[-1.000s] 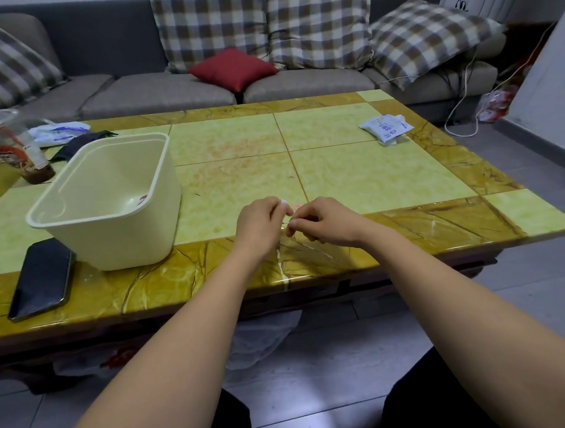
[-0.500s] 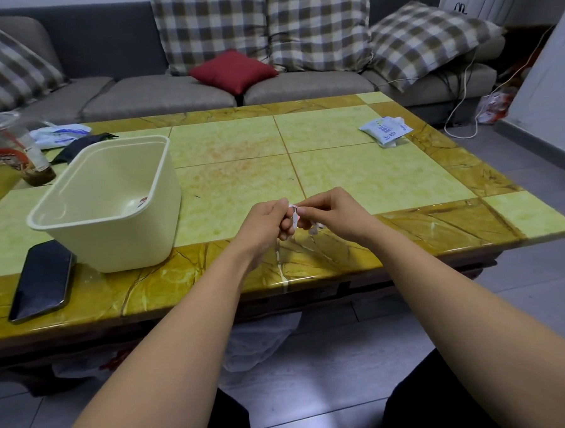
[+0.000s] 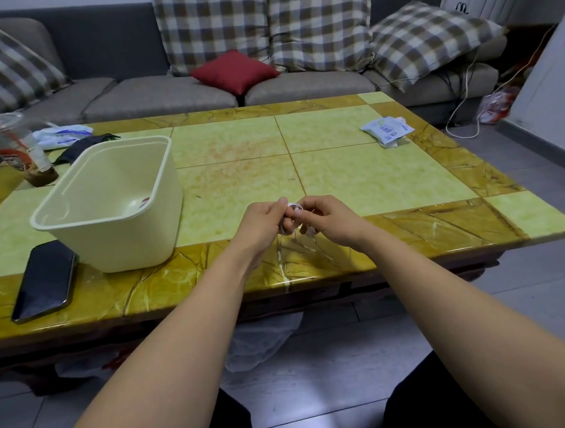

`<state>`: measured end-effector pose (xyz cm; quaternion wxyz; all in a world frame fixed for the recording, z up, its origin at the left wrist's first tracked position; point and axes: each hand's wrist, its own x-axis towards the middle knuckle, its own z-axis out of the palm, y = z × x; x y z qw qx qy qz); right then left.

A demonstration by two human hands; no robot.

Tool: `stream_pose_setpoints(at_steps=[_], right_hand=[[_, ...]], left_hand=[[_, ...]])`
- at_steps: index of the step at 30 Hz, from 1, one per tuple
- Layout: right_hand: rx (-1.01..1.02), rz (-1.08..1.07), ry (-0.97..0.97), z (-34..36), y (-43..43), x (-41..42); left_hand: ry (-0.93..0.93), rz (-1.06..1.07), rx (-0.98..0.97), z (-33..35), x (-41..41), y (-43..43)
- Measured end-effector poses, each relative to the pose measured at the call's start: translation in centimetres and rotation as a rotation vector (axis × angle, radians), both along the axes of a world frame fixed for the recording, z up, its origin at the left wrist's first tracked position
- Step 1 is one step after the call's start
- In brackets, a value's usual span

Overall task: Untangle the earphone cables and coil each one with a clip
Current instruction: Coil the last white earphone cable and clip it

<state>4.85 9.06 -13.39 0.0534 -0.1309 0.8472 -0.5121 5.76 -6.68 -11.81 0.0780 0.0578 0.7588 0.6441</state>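
Small white cable bundle pinched between both hands above the table's near edge.

On the table (image 3: 387, 182): cream tub (image 3: 110, 206) by the near left corner, phone (image 3: 44, 280) beside it at the near edge. Over the near edge, at mid-length, left hand (image 3: 262, 226) and right hand (image 3: 329, 221) touching, both clamped on the earphone cable (image 3: 294, 210), fingers curled round its small loops. Probably very light, limp, springy, slippery, thin at the joints; best pinched across the gathered loops, not tugged. Clip not discernible.
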Motion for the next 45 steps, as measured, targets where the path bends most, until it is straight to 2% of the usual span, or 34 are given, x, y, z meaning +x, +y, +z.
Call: stream_pose_setpoints(at_steps=[2, 4, 10, 14, 16, 20, 23, 29, 32, 40, 43, 45], right_hand=[[0.131, -0.021, 0.085, -0.3, -0.3, 0.0], [0.181, -0.036, 0.133, -0.5, -0.6, 0.0], [-0.156, 0.013, -0.214, -0.4, -0.5, 0.1], [-0.302, 0.047, -0.335, -0.6, -0.6, -0.2], [-0.331, 0.032, -0.33, -0.1, -0.6, -0.2], [-0.151, 0.014, -0.178, 0.5, -0.1, 0.0], [-0.018, 0.083, -0.162, 0.5, 0.2, 0.4], [0.25, 0.227, -0.15, 1.0, 0.1, 1.4], [0.276, 0.243, -0.121, 0.4, 0.1, 1.3], [0.313, 0.243, -0.057, -0.4, -0.6, 1.2], [0.252, 0.186, -0.068, -0.7, -0.8, 0.5], [0.223, 0.089, 0.021, -1.1, -0.9, -0.5]], left_hand=[[0.063, 0.087, -0.186, -0.5, -0.3, 0.0], [0.094, 0.143, -0.282, -1.1, -0.7, 0.0], [0.007, 0.129, 0.0, -0.4, -0.7, -0.1], [-0.098, 0.118, 0.128, -0.1, -0.6, -0.1], [-0.138, 0.089, 0.165, 0.0, -0.6, -0.3], [-0.198, 0.011, 0.111, -0.3, -0.7, -0.9], [-0.235, -0.019, 0.022, -0.3, -0.7, -1.4], [-0.208, -0.229, -0.283, -0.5, 0.0, -1.1], [-0.225, -0.26, -0.323, -0.8, -0.1, -1.1], [-0.4, -0.208, -0.209, -0.5, -0.7, -1.5], [-0.361, -0.124, -0.285, -0.8, -1.2, -1.4], [-0.323, -0.03, -0.281, -0.8, -1.5, -1.4]])
